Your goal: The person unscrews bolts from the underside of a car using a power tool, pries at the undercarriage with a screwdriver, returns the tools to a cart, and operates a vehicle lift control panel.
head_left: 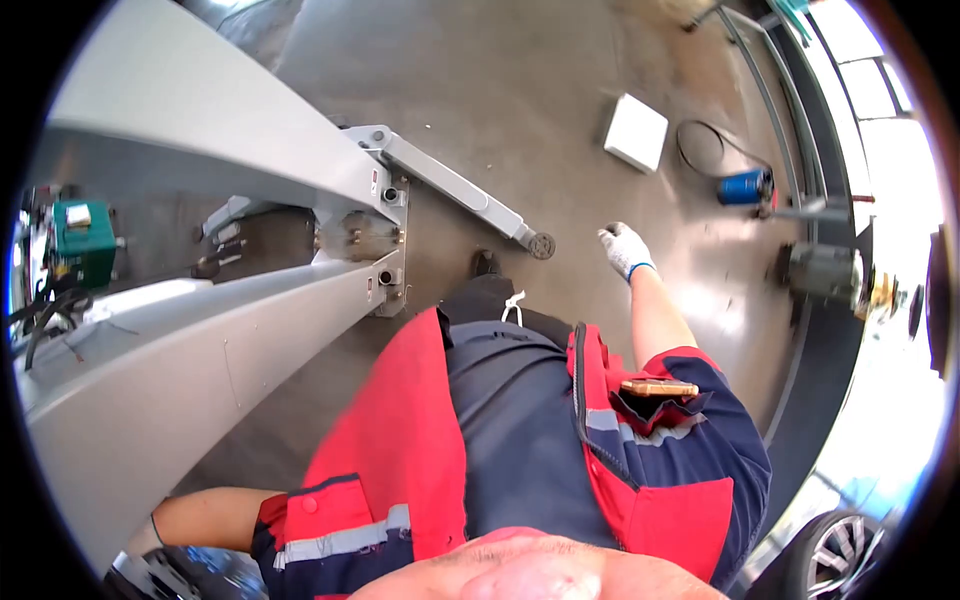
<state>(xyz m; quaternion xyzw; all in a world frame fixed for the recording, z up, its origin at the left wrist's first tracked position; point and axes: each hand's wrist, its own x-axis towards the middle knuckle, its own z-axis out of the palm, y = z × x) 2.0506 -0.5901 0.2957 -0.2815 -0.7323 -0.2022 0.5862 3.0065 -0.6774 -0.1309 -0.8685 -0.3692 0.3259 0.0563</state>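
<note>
My right hand (626, 250), in a white glove with a blue cuff, hangs over the floor at the right of my body. Its fingers are loosely bent and somewhat apart, and I see nothing in them. The round pad (541, 246) at the end of a grey lift arm (455, 188) lies nearest to it, some way to the left. At the lower left edge, a grey steel post (130, 400) covers most of my left hand (143, 541); only a gloved bit by the wrist shows. Its fingers are hidden.
A white box (636, 133) sits on the floor ahead. To its right are a blue motor-like cylinder (744, 187) with a cable, and a grey motor (823, 272). Green machinery (84, 243) stands beyond the posts at left. A car wheel (843, 556) shows at lower right.
</note>
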